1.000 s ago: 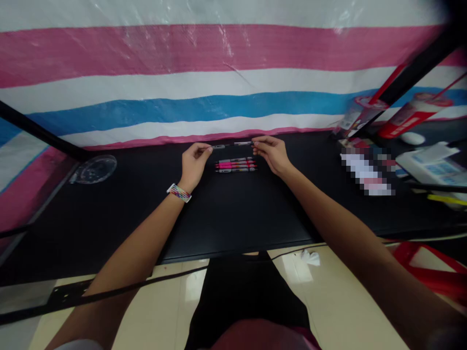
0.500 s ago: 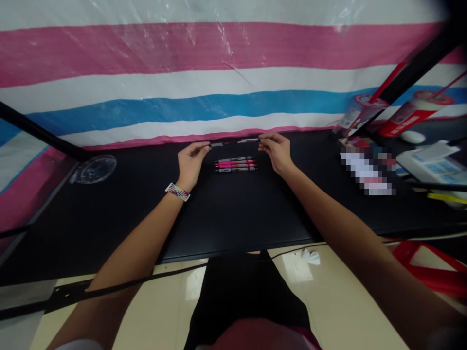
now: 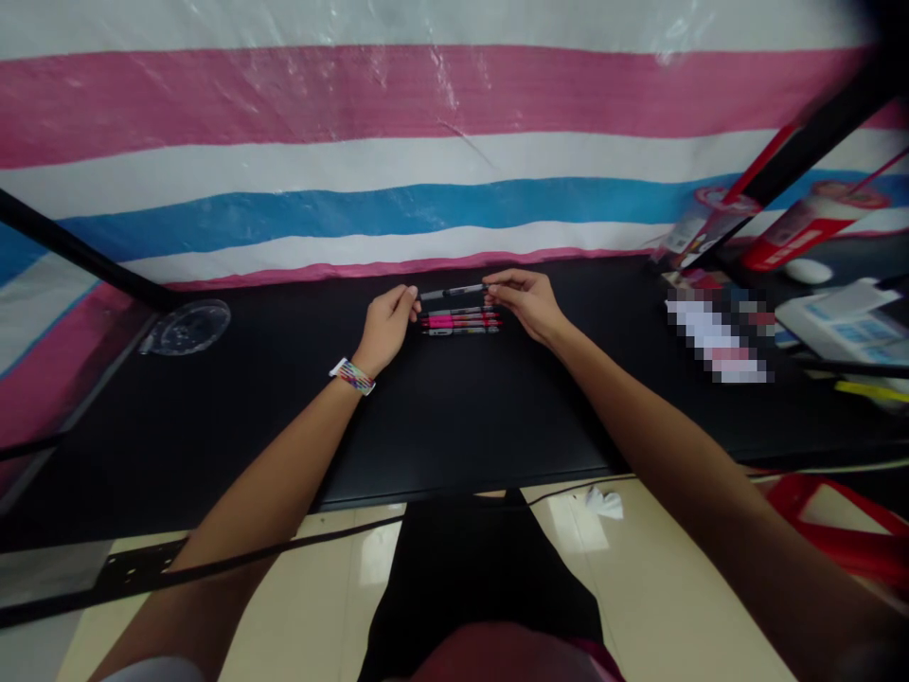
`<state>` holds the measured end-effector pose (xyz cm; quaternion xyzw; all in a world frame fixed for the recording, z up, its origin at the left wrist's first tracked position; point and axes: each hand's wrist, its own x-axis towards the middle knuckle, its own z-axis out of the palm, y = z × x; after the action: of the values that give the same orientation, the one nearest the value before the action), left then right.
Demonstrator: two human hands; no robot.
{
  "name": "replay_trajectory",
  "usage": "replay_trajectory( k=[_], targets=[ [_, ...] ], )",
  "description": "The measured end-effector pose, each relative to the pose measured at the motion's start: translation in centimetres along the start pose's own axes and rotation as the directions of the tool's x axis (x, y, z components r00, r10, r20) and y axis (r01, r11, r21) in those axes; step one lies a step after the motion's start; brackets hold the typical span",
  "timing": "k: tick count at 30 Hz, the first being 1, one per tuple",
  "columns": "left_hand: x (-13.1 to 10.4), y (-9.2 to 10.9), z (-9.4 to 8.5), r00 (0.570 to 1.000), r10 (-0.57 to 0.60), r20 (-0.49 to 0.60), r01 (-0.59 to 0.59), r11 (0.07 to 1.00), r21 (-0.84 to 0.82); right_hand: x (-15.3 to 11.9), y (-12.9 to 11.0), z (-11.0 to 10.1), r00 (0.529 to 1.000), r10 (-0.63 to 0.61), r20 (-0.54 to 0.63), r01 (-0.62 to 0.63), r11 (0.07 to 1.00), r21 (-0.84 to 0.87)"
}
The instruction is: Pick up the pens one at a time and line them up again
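Pen (image 3: 454, 292) pinched between both hands' (image 3: 458, 308) fingers, row of pens (image 3: 461, 322) just beside.

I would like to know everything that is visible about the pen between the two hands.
The pen is slim and straight, with a grey section toward the left hand and a lighter, clear-looking barrel with dark marks toward the right hand. It looks like plastic. The fingers of each hand hold one end. It lies nearly level sideways, just beyond the row of pens. Its tips are hidden or too small to tell.
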<state>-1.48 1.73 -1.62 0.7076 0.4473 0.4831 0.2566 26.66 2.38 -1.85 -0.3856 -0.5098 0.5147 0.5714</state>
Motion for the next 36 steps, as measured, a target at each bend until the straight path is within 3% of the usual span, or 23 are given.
replay_trajectory(
  k=[3, 6, 10, 15, 21, 25, 31, 36],
  targets=[
    [0.0, -0.1, 0.2, 0.999, 0.042, -0.005, -0.042, 0.999, 0.019, 0.0, 0.0, 0.0, 1.0, 0.006, -0.007, -0.006, 1.0, 0.013],
    [0.1, -0.3, 0.5, 0.995, 0.098, -0.008, -0.098, 0.992, -0.083, 0.1, 0.0, -0.1, 0.999, 0.03, -0.022, -0.03, 0.999, 0.028],
    [0.1, -0.5, 0.8, 0.998, 0.063, -0.001, -0.062, 0.98, -0.191, 0.0, 0.0, 0.0, 0.999, 0.041, -0.009, -0.04, 0.998, 0.041],
    [0.1, -0.4, 0.7, 0.988, 0.154, -0.034, -0.157, 0.98, -0.12, -0.1, 0.0, 0.3, 0.999, 0.041, 0.012, -0.042, 0.998, 0.036],
    [-0.1, 0.7, 1.0, 1.0, 0.004, -0.014, -0.006, 0.984, -0.176, -0.2, 0.0, 0.6, 0.999, 0.048, 0.013, -0.048, 0.999, 0.002],
    [-0.2, 1.1, 0.8, 0.996, 0.077, -0.049, -0.081, 0.992, -0.097, -0.3, -0.2, 0.7, 0.999, 0.052, 0.005, -0.052, 0.998, -0.019],
    [-0.2, 0.9, 0.6, 1.0, -0.016, -0.022, 0.014, 0.996, -0.091, -0.3, -0.2, 0.6, 1.0, 0.011, -0.018, -0.011, 1.0, -0.008],
    [-0.2, 0.7, 0.6, 0.998, 0.025, -0.055, -0.03, 0.997, -0.078, -0.3, -0.3, 0.7, 0.998, 0.049, -0.026, -0.048, 0.999, 0.025]
  ],
)
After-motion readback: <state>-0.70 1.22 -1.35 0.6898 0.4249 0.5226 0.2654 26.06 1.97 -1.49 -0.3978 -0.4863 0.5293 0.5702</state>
